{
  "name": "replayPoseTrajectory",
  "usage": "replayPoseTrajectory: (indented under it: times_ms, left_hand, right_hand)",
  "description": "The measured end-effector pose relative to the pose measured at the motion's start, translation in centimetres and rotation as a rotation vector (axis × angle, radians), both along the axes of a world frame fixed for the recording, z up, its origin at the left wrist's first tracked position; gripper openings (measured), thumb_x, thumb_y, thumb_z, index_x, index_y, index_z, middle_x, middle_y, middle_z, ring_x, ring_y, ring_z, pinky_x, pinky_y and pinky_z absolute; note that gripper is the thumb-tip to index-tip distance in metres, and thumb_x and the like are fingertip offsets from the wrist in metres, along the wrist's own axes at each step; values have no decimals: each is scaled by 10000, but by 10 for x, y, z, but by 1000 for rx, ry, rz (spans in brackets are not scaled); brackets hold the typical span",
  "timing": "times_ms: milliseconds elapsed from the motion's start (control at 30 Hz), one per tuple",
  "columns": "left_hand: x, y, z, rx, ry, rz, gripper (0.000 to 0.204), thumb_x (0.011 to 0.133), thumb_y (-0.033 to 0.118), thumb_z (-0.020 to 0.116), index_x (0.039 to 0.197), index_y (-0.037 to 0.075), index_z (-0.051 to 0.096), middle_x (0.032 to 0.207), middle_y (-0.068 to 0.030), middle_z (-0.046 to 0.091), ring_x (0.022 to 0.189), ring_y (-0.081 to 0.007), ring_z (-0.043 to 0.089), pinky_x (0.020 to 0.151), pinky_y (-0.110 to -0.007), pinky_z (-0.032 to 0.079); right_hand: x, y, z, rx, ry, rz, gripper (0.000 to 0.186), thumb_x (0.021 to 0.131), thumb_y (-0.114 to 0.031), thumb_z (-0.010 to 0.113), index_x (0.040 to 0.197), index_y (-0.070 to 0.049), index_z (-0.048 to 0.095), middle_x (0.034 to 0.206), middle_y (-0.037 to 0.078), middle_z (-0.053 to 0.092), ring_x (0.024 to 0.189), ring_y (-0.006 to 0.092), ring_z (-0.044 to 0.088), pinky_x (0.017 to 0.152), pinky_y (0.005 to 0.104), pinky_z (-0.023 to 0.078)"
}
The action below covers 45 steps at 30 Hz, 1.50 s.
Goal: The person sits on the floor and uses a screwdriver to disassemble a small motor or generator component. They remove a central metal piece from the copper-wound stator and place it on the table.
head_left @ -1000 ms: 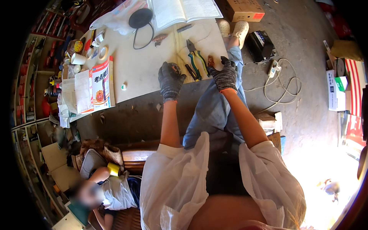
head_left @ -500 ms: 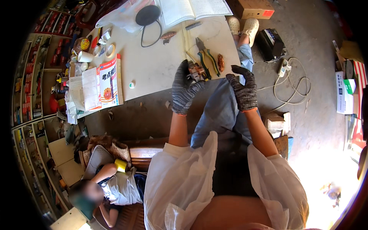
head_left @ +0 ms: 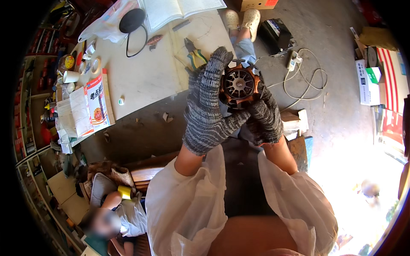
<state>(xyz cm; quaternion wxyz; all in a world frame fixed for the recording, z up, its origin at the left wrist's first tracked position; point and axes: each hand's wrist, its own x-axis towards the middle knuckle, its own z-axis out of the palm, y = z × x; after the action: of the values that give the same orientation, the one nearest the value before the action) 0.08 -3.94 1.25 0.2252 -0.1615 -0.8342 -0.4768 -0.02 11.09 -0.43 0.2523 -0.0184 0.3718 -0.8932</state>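
A round motor core with copper windings [head_left: 239, 83] is held up close, its spoked dark face turned up toward me. My left hand [head_left: 208, 100], in a grey-and-black striped knit glove, grips its left side, fingers stretched along the rim and thumb beneath. Wearing a matching glove, my right hand [head_left: 265, 119] is closed round the lower right side. Parts of the core's edge are hidden by the gloves. Beyond my left fingers lie pliers [head_left: 196, 54] with green-and-yellow handles on the table, their lower part covered by the glove.
On the pale table [head_left: 149, 81] are an open book [head_left: 177, 10], a black disc with a cord loop [head_left: 132, 21], tape rolls and a red-and-white booklet [head_left: 99, 100]. A black box [head_left: 276, 35] and a white power strip [head_left: 294, 60] with cable lie on the floor. Another person [head_left: 130, 217] reclines lower left.
The core has come up off the table edge toward me and now faces up. My right hand, apart and empty before, has closed on it beside the left. The view has shifted right.
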Motion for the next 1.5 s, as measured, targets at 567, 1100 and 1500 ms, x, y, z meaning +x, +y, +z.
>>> replayPoseTrajectory:
  times_ms: [567,1100,1500]
  left_hand:
    - [18,11,17,341,-213,-181,983,563,178,859,1355,22,297,1324,-152,409,1200,-260,436,1007,-384,351]
    - [17,4,13,499,-210,-346,871,662,312,787,1344,41,318,1259,-131,455,1164,-261,467,999,-401,356]
    - [24,6,-7,1103,-443,-489,743,741,305,677,1342,53,320,1273,-133,443,1171,-271,459,1003,-415,361]
  right_hand:
    - [24,12,-6,-116,-83,-36,596,818,-291,632,1275,13,400,1165,162,543,1023,248,572,831,334,504]
    - [19,15,25,421,431,-294,598,636,-173,817,1130,19,540,1082,128,605,977,206,590,833,326,485]
    - [23,10,41,546,666,-360,424,702,20,723,1093,26,562,1095,146,604,981,204,593,835,323,492]
